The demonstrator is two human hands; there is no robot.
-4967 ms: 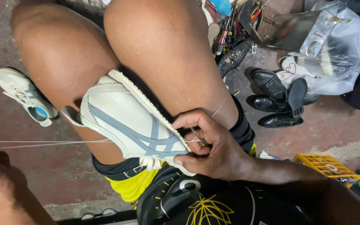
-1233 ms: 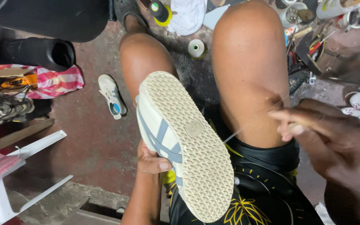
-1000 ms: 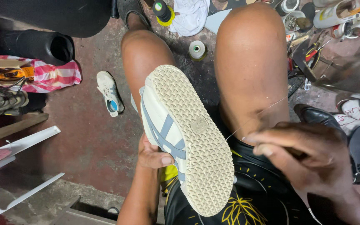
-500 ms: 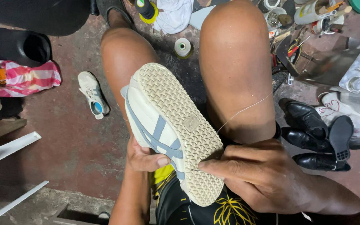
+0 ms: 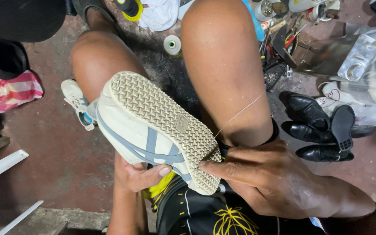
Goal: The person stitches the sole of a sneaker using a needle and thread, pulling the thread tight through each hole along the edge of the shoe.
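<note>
A cream sneaker [image 5: 153, 130] with grey-blue stripes lies sole-up between my bare knees. My left hand [image 5: 138, 176] grips it from below, thumb on the striped side. My right hand [image 5: 266, 178] is at the sole's near edge with a finger pressed against it. A thin thread [image 5: 240, 112] runs from that edge up across my right thigh. Whether a needle is in my fingers is hidden.
The matching sneaker [image 5: 75, 101] lies on the reddish floor by my left knee. A thread spool [image 5: 172, 45] stands between my legs. Black leather shoes [image 5: 320, 128] lie at right by clear plastic bags [image 5: 370, 74] and tools [image 5: 275, 48]. A pink striped cloth [image 5: 7, 91] lies at left.
Five seconds ago the sneaker lay on its side with thread pulled out left. It now sits sole-up, and my right hand has come down from mid-air onto the sole's edge.
</note>
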